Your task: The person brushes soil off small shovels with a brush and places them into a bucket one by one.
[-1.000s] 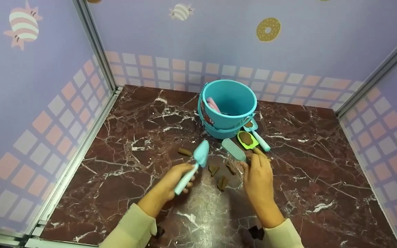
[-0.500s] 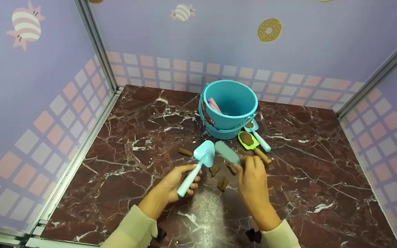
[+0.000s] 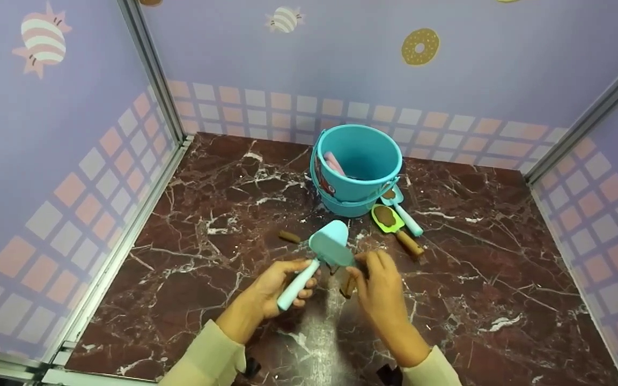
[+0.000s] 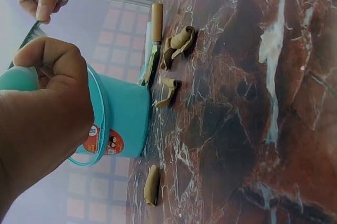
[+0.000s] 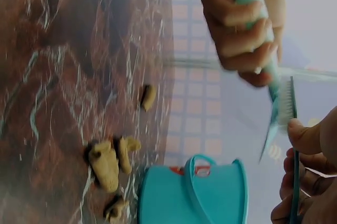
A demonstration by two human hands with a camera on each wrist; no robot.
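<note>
My left hand (image 3: 269,289) grips a small light blue shovel (image 3: 298,283) by its handle, blade pointing away. In my right hand (image 3: 381,284) is a flat brush with a dark teal back (image 3: 332,252), pinched between thumb and fingers. Its back overlaps the shovel blade in the head view. Seen from the right wrist, its pale bristles (image 5: 285,109) face the shovel blade (image 5: 271,129), right at it. Beneath the hands lie curled brown clay-like pieces (image 4: 181,38), partly hidden in the head view. Another brown roll (image 3: 289,237) lies to the left.
A blue bucket (image 3: 357,194) stands behind the hands, with something pink (image 3: 333,163) inside. To its right lie a green shovel (image 3: 384,216) bearing a brown lump and a second light blue shovel (image 3: 409,222). Patterned walls (image 3: 298,59) enclose the marbled surface (image 3: 223,187).
My right hand has moved left with the brush, bringing it over the shovel blade. My left hand has turned the shovel so its blade faces up more, shifting it slightly right.
</note>
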